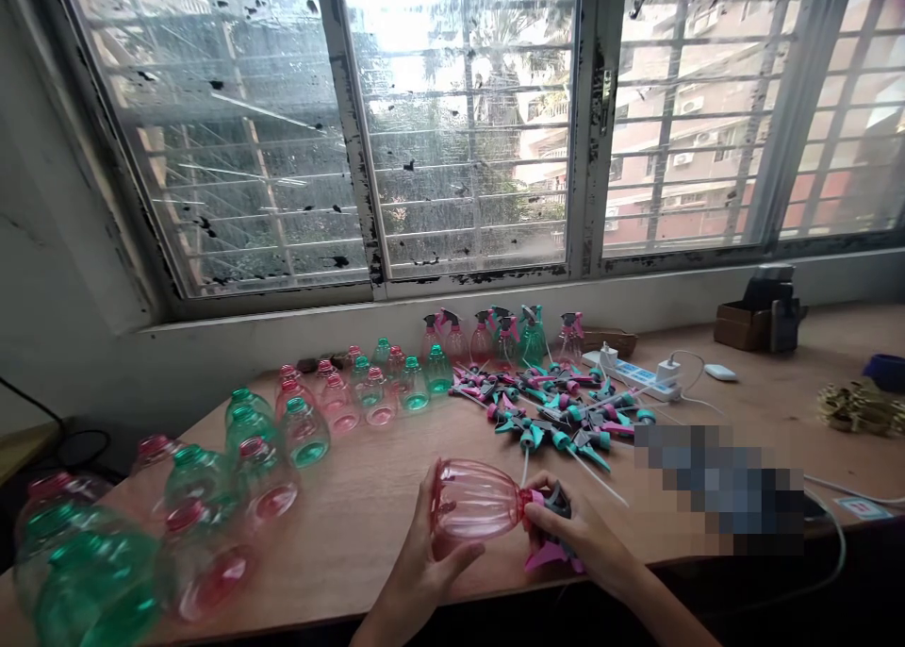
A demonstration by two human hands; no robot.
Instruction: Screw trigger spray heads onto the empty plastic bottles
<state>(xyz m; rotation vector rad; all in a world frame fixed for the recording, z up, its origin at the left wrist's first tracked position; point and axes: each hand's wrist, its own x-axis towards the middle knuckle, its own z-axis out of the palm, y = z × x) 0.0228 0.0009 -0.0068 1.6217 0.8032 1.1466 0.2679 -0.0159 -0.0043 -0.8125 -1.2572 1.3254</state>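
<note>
Fingers (463, 560) closed on pink bottle (481, 501) and spray head (560, 501), both hands

Left hand (420, 567): cupped around base of bottle, thumb underneath. Right hand (590, 526): clamped around spray head at the neck, pink trigger (546, 557) poking out below. Bottle on its side, base left, neck right, held up by the near edge of the counter (374, 496), roughly midway along.

Handling, best guess: light, thin-walled, stiff with slight give. Slick if damp, ribs helping grip. Likely to dent or crack under a hard squeeze. Take hold at broad base and narrow neck; go easy on mid-wall. Spray head probably hard, light too; hold by collar, keep off trigger.

Hard to make out: left fingertips, behind base. Most of spray head, under right fingers. Collar fit on neck: can't tell. Tube inside: can't tell. Spray-head pile (566, 421) toward far edge: too tangled to count. Green bottle (95, 581) at near left corner: blurred, cut off below. Pixelated patch (714, 487) toward right end: contents unreadable.
</note>
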